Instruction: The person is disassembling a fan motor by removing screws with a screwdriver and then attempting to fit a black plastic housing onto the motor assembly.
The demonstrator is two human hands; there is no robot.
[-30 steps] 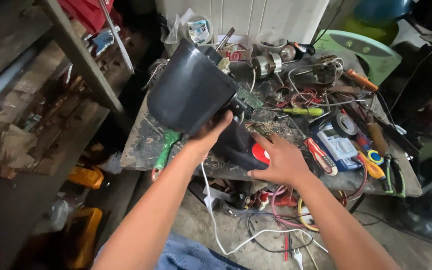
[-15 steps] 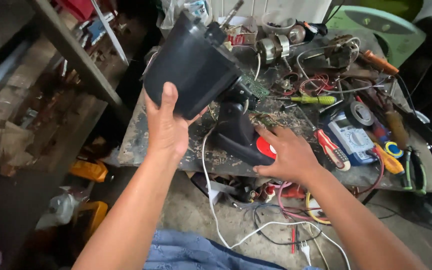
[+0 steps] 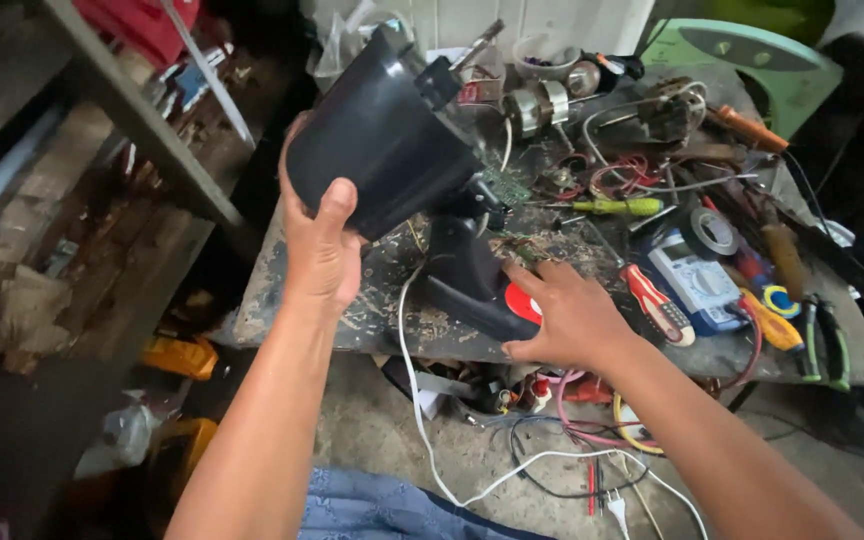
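Left hand (image 3: 320,250) holds the black housing (image 3: 382,135) in a closed grip, tilted up-right, while the right hand (image 3: 567,315), lower right, presses flat on its base (image 3: 467,285).

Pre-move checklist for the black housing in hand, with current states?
1. Left hand has a grip on the black housing: ok, fingers wrap its rim.
2. Right hand steadies the black base on the workbench: ok, palm lies flat on it.
3. White cord free of snags: cannot tell, it drops into tangled wires below.
4. Bench space beside the base: not ok, a red screwdriver and a multimeter crowd it.
5. Circuit board undamaged: cannot tell.
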